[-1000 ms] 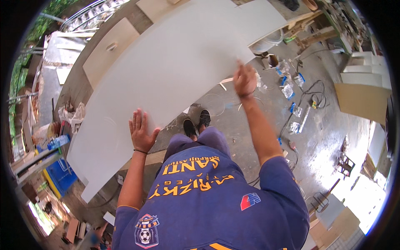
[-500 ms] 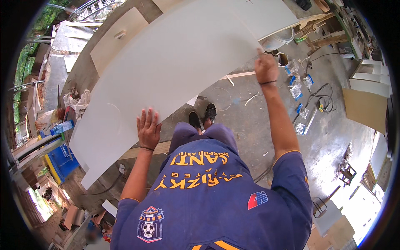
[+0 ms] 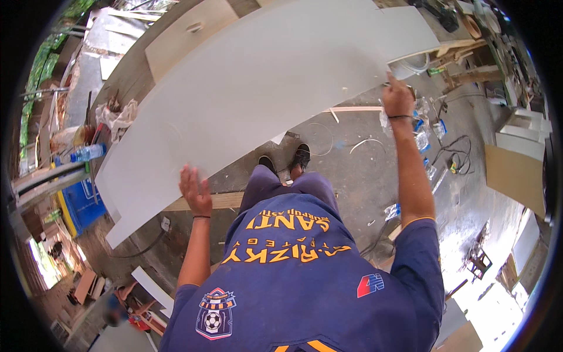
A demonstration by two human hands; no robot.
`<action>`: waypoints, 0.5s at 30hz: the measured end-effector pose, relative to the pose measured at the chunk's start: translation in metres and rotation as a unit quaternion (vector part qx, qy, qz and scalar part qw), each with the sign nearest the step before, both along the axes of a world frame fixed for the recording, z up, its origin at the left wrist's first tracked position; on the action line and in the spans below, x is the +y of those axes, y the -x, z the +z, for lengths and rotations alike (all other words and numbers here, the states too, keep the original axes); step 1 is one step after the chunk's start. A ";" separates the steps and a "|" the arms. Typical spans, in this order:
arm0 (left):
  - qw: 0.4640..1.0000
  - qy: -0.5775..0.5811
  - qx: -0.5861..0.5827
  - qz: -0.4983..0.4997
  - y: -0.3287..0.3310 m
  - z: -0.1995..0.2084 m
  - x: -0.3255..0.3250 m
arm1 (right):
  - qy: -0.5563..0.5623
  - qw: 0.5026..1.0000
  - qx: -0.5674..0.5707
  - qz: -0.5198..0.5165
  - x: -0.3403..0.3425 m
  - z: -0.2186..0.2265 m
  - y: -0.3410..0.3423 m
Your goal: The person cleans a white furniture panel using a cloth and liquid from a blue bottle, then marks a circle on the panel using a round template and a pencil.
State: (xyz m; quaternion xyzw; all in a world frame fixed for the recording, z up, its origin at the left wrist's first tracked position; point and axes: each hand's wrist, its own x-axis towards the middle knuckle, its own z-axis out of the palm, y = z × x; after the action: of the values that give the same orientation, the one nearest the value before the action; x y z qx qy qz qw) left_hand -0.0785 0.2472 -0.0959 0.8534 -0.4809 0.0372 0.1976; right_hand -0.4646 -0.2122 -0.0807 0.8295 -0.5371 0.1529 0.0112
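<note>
A large pale grey-white panel [image 3: 246, 100] lies across the view ahead of me, a long edge facing my legs. My left hand [image 3: 196, 192] is at this near edge, palm down, fingers spread and slightly blurred, holding nothing. Whether its fingertips press on the surface cannot be told. At the panel's right part, my right hand [image 3: 399, 97] is at the edge beside a notch-like corner. Its index finger points forward along the edge while the other fingers are curled; anything inside them is hidden.
A smaller cream board [image 3: 176, 50] lies beyond the panel. A clear bottle [image 3: 88, 153] and a blue-and-yellow box [image 3: 82, 199] are at the left. Black cable [image 3: 460, 152] and crumpled foil packets [image 3: 423, 138] lie on the floor at right. A wooden plank [image 3: 220, 200] lies below the panel.
My left hand has slid back toward the panel's near edge and left. My right hand stays beside the notch-like corner. The whole view has shifted slightly.
</note>
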 end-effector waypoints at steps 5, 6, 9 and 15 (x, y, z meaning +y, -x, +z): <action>0.809 0.212 0.135 0.531 -0.054 -0.021 0.086 | -0.033 0.993 -0.016 0.113 0.107 -0.010 -0.092; 0.671 0.272 0.233 0.650 -0.059 -0.013 0.086 | 0.011 0.958 -0.151 0.242 0.141 -0.034 -0.117; 0.506 0.471 0.530 0.491 -0.077 -0.012 0.113 | -0.168 0.925 -0.128 0.316 0.287 -0.004 -0.217; 0.487 0.428 0.658 0.385 -0.084 -0.015 0.146 | -0.045 0.947 -0.233 0.215 0.172 -0.002 -0.145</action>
State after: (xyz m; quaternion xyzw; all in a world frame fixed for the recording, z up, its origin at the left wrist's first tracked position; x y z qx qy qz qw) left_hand 0.0060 0.3933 -0.1108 0.5403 0.2401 -0.2613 0.7630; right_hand -0.3200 -0.0400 -0.0826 0.8659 -0.3403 0.3168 -0.1846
